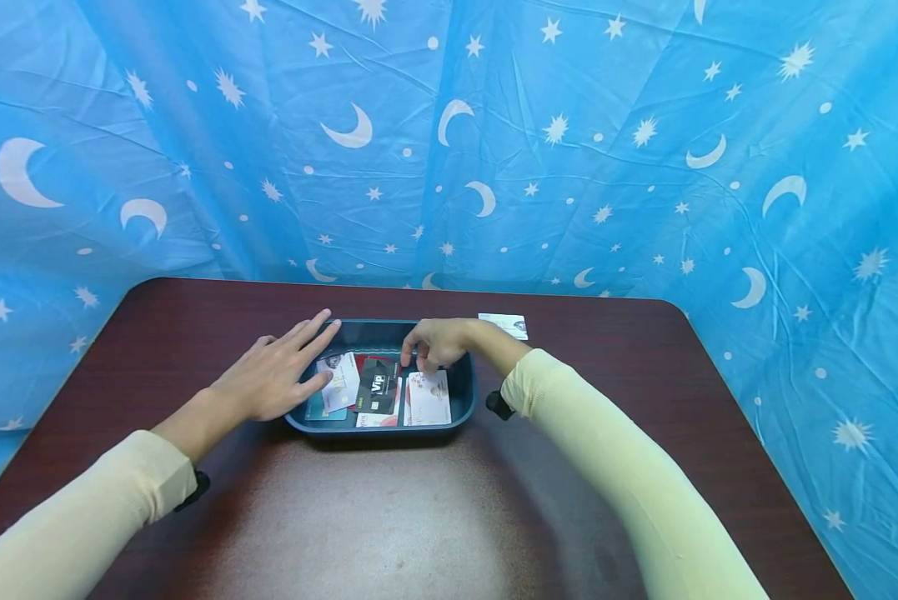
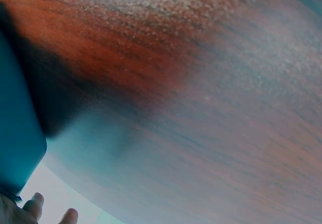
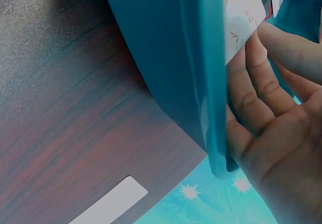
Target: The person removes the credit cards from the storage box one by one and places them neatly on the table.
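A dark teal tray on the table holds several cards. My left hand lies over its left rim with fingers spread; its fingertips show at the bottom corner of the left wrist view. My right hand reaches over the right side, fingers bent down inside. Its fingertips meet the edge of a white card with a floral print; I cannot tell whether they pinch it. To the left are a black "Vip" card, a white card and a teal card, with a red card partly hidden behind.
Another white card lies on the brown table behind the right wrist, outside the tray. A blue curtain with moons and stars hangs just beyond the table's far edge.
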`<action>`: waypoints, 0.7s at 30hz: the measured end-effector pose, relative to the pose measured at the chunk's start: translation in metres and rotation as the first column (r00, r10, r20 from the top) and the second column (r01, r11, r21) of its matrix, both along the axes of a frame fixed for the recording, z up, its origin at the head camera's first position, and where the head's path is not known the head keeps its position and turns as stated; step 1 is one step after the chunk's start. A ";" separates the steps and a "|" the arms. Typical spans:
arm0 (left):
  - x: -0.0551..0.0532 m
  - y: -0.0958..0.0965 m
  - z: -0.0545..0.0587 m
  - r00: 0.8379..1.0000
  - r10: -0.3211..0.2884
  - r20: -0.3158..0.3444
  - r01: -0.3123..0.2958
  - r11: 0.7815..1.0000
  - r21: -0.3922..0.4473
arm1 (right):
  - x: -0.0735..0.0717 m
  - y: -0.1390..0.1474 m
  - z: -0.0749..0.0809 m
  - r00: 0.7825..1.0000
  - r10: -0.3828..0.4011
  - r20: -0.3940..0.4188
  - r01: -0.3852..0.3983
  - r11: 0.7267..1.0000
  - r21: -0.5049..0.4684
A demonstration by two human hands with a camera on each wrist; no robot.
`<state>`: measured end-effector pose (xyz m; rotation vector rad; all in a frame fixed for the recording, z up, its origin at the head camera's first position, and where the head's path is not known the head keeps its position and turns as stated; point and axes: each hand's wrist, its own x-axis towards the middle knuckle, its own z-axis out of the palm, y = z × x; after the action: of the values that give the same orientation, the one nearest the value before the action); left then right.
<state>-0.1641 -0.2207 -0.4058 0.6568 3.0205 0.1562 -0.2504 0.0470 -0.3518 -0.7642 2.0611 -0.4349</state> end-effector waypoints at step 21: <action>0.001 0.000 0.002 1.000 -0.008 -0.009 0.008 1.000 0.011 | 0.009 0.021 0.017 0.995 0.064 -0.070 -0.067 0.997 -0.042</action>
<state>-0.1627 -0.2204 -0.4039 0.6723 3.0271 0.1698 -0.2409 0.0676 -0.3347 -0.8817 2.0893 -0.4234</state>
